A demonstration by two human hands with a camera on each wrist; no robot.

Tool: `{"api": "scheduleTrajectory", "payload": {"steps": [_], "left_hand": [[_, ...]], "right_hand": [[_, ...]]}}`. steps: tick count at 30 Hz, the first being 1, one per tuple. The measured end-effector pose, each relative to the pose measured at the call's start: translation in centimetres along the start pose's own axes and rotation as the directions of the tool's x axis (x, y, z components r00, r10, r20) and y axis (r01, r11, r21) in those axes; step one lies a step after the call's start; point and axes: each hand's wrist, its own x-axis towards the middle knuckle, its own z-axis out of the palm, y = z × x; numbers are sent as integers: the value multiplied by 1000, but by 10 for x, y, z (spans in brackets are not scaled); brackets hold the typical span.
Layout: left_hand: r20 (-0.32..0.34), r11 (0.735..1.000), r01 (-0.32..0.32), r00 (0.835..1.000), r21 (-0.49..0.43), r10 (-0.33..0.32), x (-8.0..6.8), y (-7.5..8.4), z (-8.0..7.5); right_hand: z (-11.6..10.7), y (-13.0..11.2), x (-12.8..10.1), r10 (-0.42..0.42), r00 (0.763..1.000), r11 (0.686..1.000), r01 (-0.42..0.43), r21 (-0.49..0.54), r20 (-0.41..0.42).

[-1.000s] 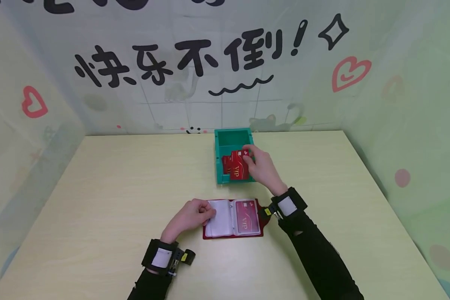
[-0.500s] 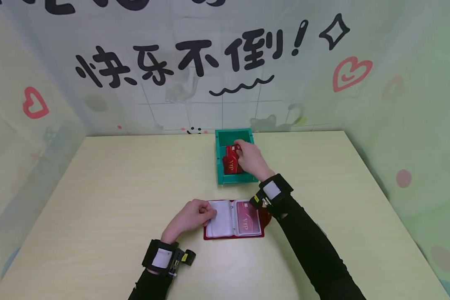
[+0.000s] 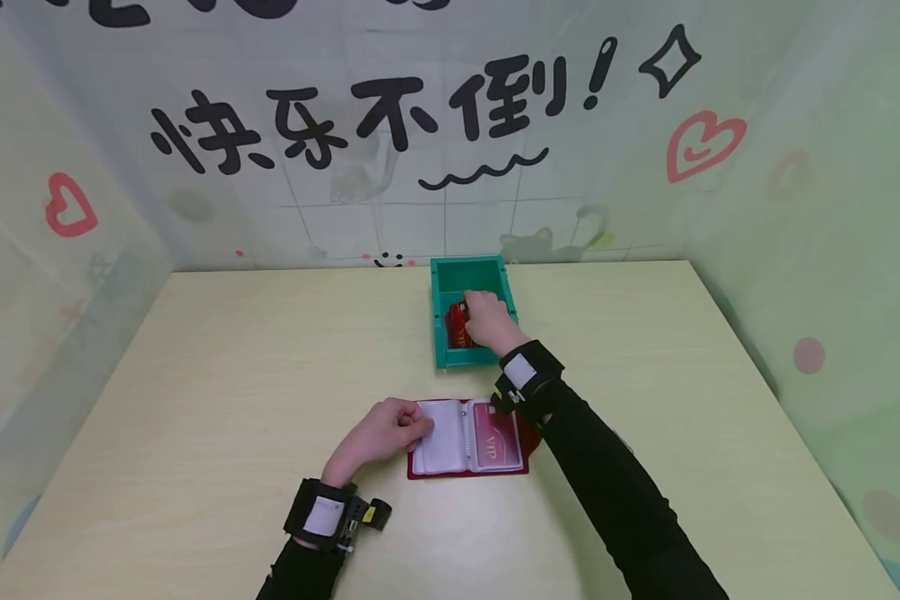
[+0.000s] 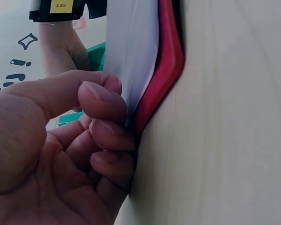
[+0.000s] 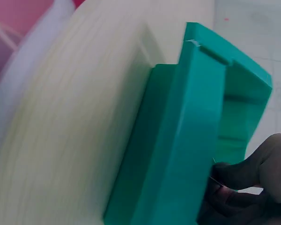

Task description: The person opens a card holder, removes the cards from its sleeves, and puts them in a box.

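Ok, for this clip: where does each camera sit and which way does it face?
Head: worn high, looks forward and down at table, both hands and sleeves.
Left wrist: low by left hand, faces red card holder.
Right wrist: beside green box, right hand fingers at its edge.
Shared: the box appears in all three.

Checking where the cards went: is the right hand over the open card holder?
No, the right hand is inside the green box on the red cards, beyond the card holder.
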Motion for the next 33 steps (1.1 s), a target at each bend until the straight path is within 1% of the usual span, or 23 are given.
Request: {"api": "scheduleTrajectory", "payload": {"steps": [4,8,18,22,25,28,30,32,33], "left_hand": [[4,1000,-4,1000,-5,4,0,-1,0],[8,1000,-12,1000,-9,12,0,-2,0],[4,1000,-19,1000,-9,19,0,-4,-1],[4,1000,-15,1000,-6,15,1,-3,-1],[4,1000,-9,1000,-8,9,1,-2,-1],[5,1000,-6,1000,-11,6,1,-2,-1],[7,1000,-8,1000,-13,8,1,-2,-1],[9,1000,-9,1000,-14,10,1,-1,-1],[9,1000,-10,1000,-16,10,1,-1,-1]], "right_hand": [[7,0,0,20,1000,998,-19,-62,14],[13,0,-1,28,1000,995,-28,-97,0],[20,-2,0,84,996,988,-83,-132,2],[21,-2,0,80,997,986,-81,-146,-10],[21,-1,-3,45,998,989,-51,-142,-50],[22,0,-10,-21,992,992,5,-130,-128],[23,1,-20,-70,978,994,52,-95,-195],[23,1,-33,-118,956,993,109,-49,-268],[24,0,-41,-134,947,991,133,-24,-291]]}}
